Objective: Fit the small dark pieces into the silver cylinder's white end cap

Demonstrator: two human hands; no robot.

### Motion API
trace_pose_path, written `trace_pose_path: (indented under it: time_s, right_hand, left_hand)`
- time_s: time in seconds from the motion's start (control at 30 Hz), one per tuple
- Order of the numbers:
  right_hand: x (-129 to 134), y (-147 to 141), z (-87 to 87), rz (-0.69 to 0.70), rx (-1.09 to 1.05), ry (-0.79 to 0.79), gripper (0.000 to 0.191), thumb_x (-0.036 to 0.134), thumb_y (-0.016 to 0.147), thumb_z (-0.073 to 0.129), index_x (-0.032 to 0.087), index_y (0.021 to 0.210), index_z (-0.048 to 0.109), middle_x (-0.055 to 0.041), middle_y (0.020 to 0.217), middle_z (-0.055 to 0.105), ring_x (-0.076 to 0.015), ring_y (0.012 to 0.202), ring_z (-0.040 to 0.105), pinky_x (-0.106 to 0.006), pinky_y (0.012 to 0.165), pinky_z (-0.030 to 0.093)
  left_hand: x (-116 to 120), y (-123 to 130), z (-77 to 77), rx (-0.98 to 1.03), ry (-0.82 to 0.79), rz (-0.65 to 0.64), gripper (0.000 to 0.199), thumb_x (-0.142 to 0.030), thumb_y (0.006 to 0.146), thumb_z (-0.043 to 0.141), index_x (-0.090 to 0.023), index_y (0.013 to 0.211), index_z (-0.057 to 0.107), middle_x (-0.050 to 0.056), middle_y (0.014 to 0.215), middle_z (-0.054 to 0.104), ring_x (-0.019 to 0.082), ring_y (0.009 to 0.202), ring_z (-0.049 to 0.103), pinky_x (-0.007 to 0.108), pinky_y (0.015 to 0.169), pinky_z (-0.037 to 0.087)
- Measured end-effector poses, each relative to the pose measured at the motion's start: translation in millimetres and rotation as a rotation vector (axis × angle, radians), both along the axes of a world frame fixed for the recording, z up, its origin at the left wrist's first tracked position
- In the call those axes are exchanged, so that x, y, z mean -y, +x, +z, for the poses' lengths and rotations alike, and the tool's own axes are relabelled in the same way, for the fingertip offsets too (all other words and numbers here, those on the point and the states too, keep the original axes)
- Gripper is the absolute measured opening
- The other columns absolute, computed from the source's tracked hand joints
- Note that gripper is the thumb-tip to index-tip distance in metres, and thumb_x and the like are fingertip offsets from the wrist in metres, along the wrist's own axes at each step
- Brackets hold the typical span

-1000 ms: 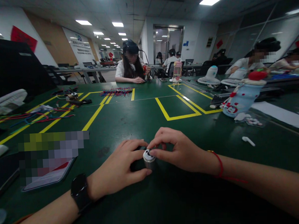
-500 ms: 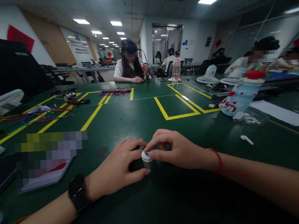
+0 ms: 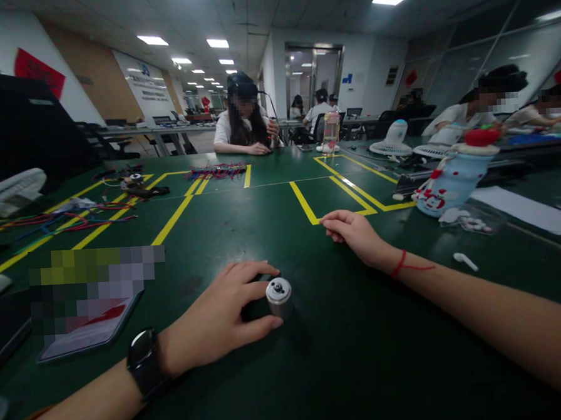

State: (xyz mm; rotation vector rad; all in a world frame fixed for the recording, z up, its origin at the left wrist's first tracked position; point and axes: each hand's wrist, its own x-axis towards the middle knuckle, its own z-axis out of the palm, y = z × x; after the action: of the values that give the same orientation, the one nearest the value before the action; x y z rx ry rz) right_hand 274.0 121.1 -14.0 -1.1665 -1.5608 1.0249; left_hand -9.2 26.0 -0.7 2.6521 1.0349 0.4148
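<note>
A small silver metal cylinder (image 3: 279, 299) stands upright on the dark green table, a short shaft and small dark holes on its top face. Around its left side curve the thumb and fingers of my left hand (image 3: 224, 313), which steady it. My right hand (image 3: 352, 234) is raised beyond the cylinder and to its right, near a yellow tape corner. Its thumb and index finger are pinched together, and whatever may be between them is too small to make out.
Colored wires (image 3: 74, 217) and a clear-cased item (image 3: 93, 329) lie at the left. On the right are a blue bottle (image 3: 458, 185), a white earbud (image 3: 465, 262) and white paper (image 3: 525, 210). A person (image 3: 241, 127) sits across the table; others are farther off.
My right hand has left the top of the cylinder and moved away to the right and forward, fingers still pinched. The cylinder's top is now uncovered. My left hand has stayed in place.
</note>
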Motion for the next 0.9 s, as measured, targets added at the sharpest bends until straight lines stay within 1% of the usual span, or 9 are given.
trace_pose_path:
  time_s: [0.1, 0.23, 0.37, 0.5, 0.67, 0.73, 0.8, 0.87, 0.9]
  right_hand:
    - [2, -1, -0.8, 0.030, 0.018, 0.005, 0.026, 0.033, 0.078, 0.061, 0.013, 0.093, 0.066, 0.0003, 0.069, 0.058, -0.0090, 0.057, 0.049, -0.024, 0.054, 0.038]
    - [6, -3, 2.4, 0.052, 0.077, 0.023, 0.025, 0.032, 0.080, 0.059, 0.013, 0.094, 0.066, -0.0012, 0.072, 0.060, -0.0102, 0.060, 0.051, -0.025, 0.055, 0.040]
    - [15, -8, 7.5, 0.127, 0.199, 0.057, 0.020, 0.028, 0.080, 0.060, 0.013, 0.091, 0.068, -0.0032, 0.077, 0.064, -0.0115, 0.066, 0.053, -0.026, 0.060, 0.041]
    - [23, -11, 10.0, 0.225, 0.331, 0.077, 0.017, 0.026, 0.079, 0.063, 0.015, 0.089, 0.071, -0.0024, 0.074, 0.064, -0.0123, 0.065, 0.053, -0.026, 0.059, 0.039]
    - [23, -12, 8.7, 0.238, 0.424, 0.100, 0.019, 0.028, 0.082, 0.061, 0.015, 0.091, 0.071, -0.0026, 0.075, 0.064, -0.0128, 0.065, 0.052, -0.026, 0.058, 0.038]
    - [25, -15, 9.6, 0.233, 0.421, 0.101, 0.020, 0.029, 0.083, 0.061, 0.014, 0.092, 0.071, -0.0026, 0.075, 0.064, -0.0125, 0.065, 0.052, -0.026, 0.058, 0.039]
    - [34, -21, 13.2, 0.258, 0.387, 0.095, 0.021, 0.030, 0.084, 0.060, 0.014, 0.094, 0.070, -0.0019, 0.073, 0.062, -0.0119, 0.063, 0.050, -0.025, 0.057, 0.038]
    - [47, -30, 19.4, 0.322, 0.337, 0.115, 0.022, 0.031, 0.085, 0.060, 0.014, 0.096, 0.069, -0.0016, 0.075, 0.061, -0.0111, 0.063, 0.050, -0.024, 0.056, 0.039]
    - [55, -35, 23.0, 0.361, 0.310, 0.148, 0.022, 0.031, 0.086, 0.061, 0.015, 0.097, 0.069, -0.0021, 0.079, 0.061, -0.0109, 0.065, 0.051, -0.024, 0.058, 0.041]
  left_hand:
    - [0, 0, -0.2, 0.005, 0.004, -0.004, 0.036, -0.039, 0.087, 0.064, -0.031, 0.121, 0.060, 0.003, 0.134, 0.049, 0.028, 0.123, 0.045, 0.047, 0.103, 0.036]
    - [1, 1, 0.4, 0.009, 0.006, -0.003, 0.036, -0.039, 0.087, 0.064, -0.031, 0.121, 0.060, 0.003, 0.134, 0.049, 0.027, 0.122, 0.046, 0.047, 0.103, 0.037]
    - [1, 2, 2.0, 0.023, 0.010, 0.000, 0.034, -0.039, 0.086, 0.065, -0.030, 0.118, 0.062, 0.003, 0.133, 0.050, 0.028, 0.121, 0.047, 0.047, 0.102, 0.038]
    - [2, 3, 3.4, 0.012, 0.009, -0.005, 0.036, -0.039, 0.086, 0.065, -0.030, 0.120, 0.061, 0.004, 0.133, 0.050, 0.028, 0.121, 0.047, 0.046, 0.102, 0.038]
    - [2, 2, 3.6, 0.010, 0.005, 0.003, 0.034, -0.039, 0.086, 0.065, -0.028, 0.117, 0.061, 0.004, 0.133, 0.050, 0.028, 0.122, 0.046, 0.046, 0.103, 0.037]
    - [2, 2, 3.4, 0.005, 0.001, 0.005, 0.032, -0.039, 0.085, 0.065, -0.028, 0.115, 0.062, 0.004, 0.134, 0.050, 0.028, 0.122, 0.046, 0.045, 0.103, 0.037]
    - [2, 1, 3.0, 0.003, 0.000, 0.008, 0.031, -0.039, 0.085, 0.065, -0.027, 0.114, 0.062, 0.004, 0.134, 0.049, 0.028, 0.122, 0.046, 0.046, 0.103, 0.036]
    - [2, 1, 2.4, 0.005, 0.002, 0.007, 0.032, -0.039, 0.085, 0.065, -0.028, 0.115, 0.062, 0.004, 0.134, 0.049, 0.028, 0.122, 0.046, 0.046, 0.103, 0.036]
    - [2, 1, 2.2, 0.007, 0.006, 0.006, 0.032, -0.039, 0.085, 0.065, -0.028, 0.115, 0.062, 0.004, 0.134, 0.049, 0.028, 0.121, 0.046, 0.046, 0.103, 0.036]
